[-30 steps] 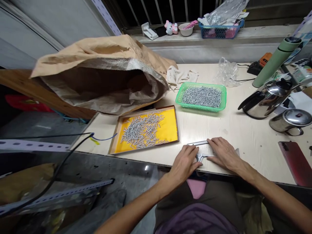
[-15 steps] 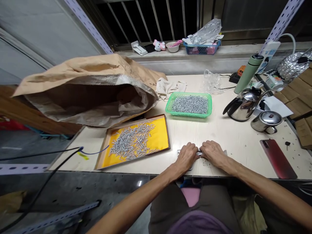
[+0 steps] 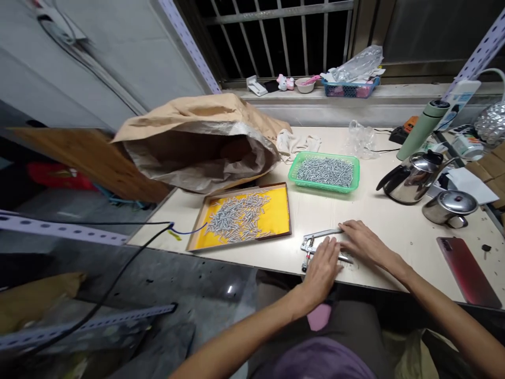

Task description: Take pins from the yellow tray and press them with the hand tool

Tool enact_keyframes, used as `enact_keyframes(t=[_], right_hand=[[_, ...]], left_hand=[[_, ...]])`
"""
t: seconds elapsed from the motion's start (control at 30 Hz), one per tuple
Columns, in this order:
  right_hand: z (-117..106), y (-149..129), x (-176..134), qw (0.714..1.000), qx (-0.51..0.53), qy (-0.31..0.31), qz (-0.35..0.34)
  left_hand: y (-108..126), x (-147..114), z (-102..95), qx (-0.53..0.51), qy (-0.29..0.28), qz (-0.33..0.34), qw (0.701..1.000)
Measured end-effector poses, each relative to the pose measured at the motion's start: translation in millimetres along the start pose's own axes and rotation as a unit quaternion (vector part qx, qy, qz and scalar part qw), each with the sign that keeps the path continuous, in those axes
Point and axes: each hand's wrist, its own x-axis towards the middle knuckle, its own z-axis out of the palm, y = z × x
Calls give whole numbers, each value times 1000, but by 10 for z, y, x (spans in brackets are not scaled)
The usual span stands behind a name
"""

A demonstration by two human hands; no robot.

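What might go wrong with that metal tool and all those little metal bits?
A pinch, maybe: the left hand lies over the metal tool, and the right hand is at its upper handle. Also, the yellow-lined tray sits close to the table's front edge, so a bump might spill its metal bits.

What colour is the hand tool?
The hand tool is mostly silver; the head view shows it best.

Heaped metal parts (image 3: 236, 217) suggest a workshop.

Red phone (image 3: 468, 271) near steel mug (image 3: 448, 208)
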Motion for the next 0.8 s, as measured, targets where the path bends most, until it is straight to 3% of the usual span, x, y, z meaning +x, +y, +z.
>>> enact_keyframes(t=[0.17,0.3,0.37,0.5,0.67,0.8], right_hand=[[62,-125,115,997,-59,31,26],[14,-324,120,993,-87,78,26],[11,-409,48,994,-68,84,11],[99,-522,-145,998,-23,65,-4],[309,-559,-245,998,1,69,-4],[420,-543,-238,994,22,107,-12]], left_hand=[[242,-144,-74,-42,31,-12,999],[57,-187,-378,-45,34,-142,988],[-125,-196,-519,-35,-1,-218,975],[-404,-131,-661,-59,-137,-324,934],[-482,95,-724,-109,-276,-380,876],[-493,222,-755,-120,-315,-405,850]])
